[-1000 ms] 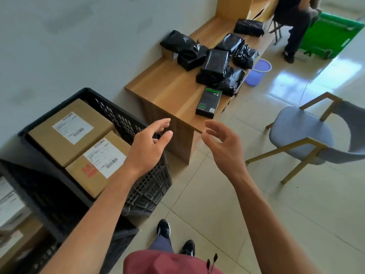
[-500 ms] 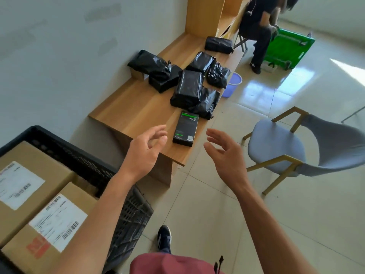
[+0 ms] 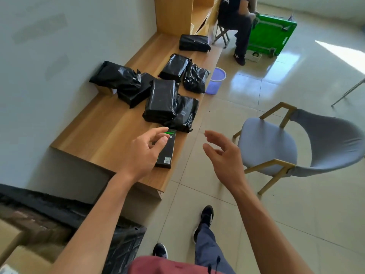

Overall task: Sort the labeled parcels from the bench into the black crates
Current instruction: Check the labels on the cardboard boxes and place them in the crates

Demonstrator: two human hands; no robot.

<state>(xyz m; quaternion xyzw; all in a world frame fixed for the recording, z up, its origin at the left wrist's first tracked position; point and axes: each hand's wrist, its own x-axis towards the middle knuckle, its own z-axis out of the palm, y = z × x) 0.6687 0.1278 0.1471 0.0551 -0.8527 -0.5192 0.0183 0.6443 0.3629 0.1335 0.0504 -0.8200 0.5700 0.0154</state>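
A flat black box with green print [image 3: 168, 153] lies near the front edge of the wooden bench [image 3: 98, 135]. My left hand [image 3: 144, 153] hovers over its near left part with fingers loosely spread, holding nothing. My right hand [image 3: 225, 161] is open in the air to the right, over the floor beside the bench. Several black plastic-wrapped parcels [image 3: 162, 101] lie farther back on the bench. The black crate [image 3: 122, 240] sits at the lower left, with cardboard boxes [image 3: 11, 244] inside it, blurred.
A grey chair with wooden legs [image 3: 276, 147] stands right of the bench. A purple bucket [image 3: 216, 81] sits on the floor by the bench. A seated person [image 3: 235, 18] and a green crate [image 3: 270, 34] are at the far end. Tiled floor lies between.
The view has swung toward the bench and away from the crate. Both hands moved forward; my left hand now reaches over the black and green box.
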